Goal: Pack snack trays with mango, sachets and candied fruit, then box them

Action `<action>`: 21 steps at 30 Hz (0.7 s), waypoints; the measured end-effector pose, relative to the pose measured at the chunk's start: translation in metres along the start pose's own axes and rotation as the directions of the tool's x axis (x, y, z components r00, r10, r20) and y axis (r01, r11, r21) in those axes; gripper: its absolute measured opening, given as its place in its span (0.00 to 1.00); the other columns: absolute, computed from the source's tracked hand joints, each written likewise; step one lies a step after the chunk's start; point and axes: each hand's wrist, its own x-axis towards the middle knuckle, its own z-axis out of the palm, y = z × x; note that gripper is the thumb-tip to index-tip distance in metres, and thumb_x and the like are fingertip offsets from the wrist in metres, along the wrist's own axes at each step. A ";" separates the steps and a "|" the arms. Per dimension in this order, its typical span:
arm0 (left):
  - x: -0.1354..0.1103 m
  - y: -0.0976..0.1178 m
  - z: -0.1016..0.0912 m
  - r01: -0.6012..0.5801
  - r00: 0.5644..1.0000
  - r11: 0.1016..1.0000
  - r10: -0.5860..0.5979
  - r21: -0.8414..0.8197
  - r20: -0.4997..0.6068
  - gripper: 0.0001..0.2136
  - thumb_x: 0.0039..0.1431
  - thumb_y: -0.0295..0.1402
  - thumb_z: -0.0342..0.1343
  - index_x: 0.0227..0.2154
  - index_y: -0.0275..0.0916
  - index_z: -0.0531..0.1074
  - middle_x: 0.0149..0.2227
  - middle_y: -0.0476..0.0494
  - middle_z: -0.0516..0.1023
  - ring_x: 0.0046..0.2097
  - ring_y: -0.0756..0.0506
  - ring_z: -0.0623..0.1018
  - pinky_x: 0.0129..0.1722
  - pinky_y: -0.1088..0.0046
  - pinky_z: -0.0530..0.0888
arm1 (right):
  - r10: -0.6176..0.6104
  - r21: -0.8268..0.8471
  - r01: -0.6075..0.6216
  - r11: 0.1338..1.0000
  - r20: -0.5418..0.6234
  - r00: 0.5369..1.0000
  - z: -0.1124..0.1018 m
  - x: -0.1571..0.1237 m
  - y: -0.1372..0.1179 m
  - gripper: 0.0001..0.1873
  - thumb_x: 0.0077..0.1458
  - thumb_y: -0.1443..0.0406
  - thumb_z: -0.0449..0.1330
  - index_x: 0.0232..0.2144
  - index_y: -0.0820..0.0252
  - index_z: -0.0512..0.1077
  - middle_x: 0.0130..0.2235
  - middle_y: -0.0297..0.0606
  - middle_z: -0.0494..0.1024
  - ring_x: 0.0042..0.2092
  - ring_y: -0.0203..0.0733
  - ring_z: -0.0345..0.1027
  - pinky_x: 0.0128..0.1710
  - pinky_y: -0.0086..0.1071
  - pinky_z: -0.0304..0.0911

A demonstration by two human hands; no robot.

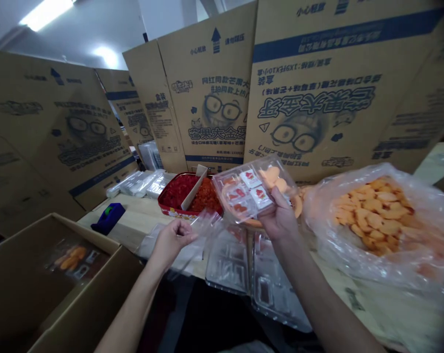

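Observation:
My right hand (280, 213) is closed on a clear plastic tray (222, 196), tilted above the table. Orange candy pieces (271, 175) and small white packets with red print (260, 196) sit in its compartments. To the left, my left hand (175, 238) pinches the edge of a clear plastic bag (206, 223), whose open end reaches toward the tray's lower left corner. Below my hands lie two stacks of clear trays (227, 262), (276, 291) side by side at the table's front edge.
Behind the tray stands a red tin (165, 207) with a cardboard divider (194, 190) and small red contents. A large plastic bag (319, 206) of orange pieces is at right. Left are a blue tape dispenser (109, 218) and an open carton (12, 240). Printed cardboard (214, 63) walls the back.

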 end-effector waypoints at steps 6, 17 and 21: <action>-0.026 0.002 0.011 0.097 0.994 0.991 -0.091 -0.089 0.064 0.14 0.35 0.34 0.64 0.27 0.35 0.69 0.22 0.54 0.65 0.25 0.53 0.66 0.27 0.78 0.63 | 0.029 0.028 -0.031 0.999 0.073 0.997 0.017 -0.005 0.018 0.11 0.55 0.67 0.52 0.40 0.62 0.70 0.37 0.38 0.78 0.43 0.39 0.71 0.47 0.38 0.66; -0.034 -0.003 0.005 0.315 0.933 0.901 -0.236 -0.298 0.273 0.16 0.31 0.33 0.68 0.24 0.35 0.70 0.20 0.53 0.68 0.23 0.55 0.66 0.24 0.81 0.61 | -0.101 -0.004 0.103 0.995 0.131 0.986 0.005 -0.005 0.031 0.14 0.48 0.67 0.60 0.40 0.58 0.70 0.36 0.34 0.78 0.44 0.38 0.70 0.46 0.34 0.67; -0.035 -0.010 0.006 0.359 0.924 0.852 -0.266 -0.381 0.276 0.17 0.30 0.35 0.68 0.24 0.34 0.69 0.20 0.52 0.69 0.24 0.55 0.68 0.27 0.80 0.65 | -0.101 -0.038 0.108 0.993 0.153 0.983 0.003 -0.008 0.034 0.15 0.47 0.66 0.61 0.40 0.58 0.69 0.36 0.34 0.78 0.42 0.38 0.71 0.46 0.36 0.66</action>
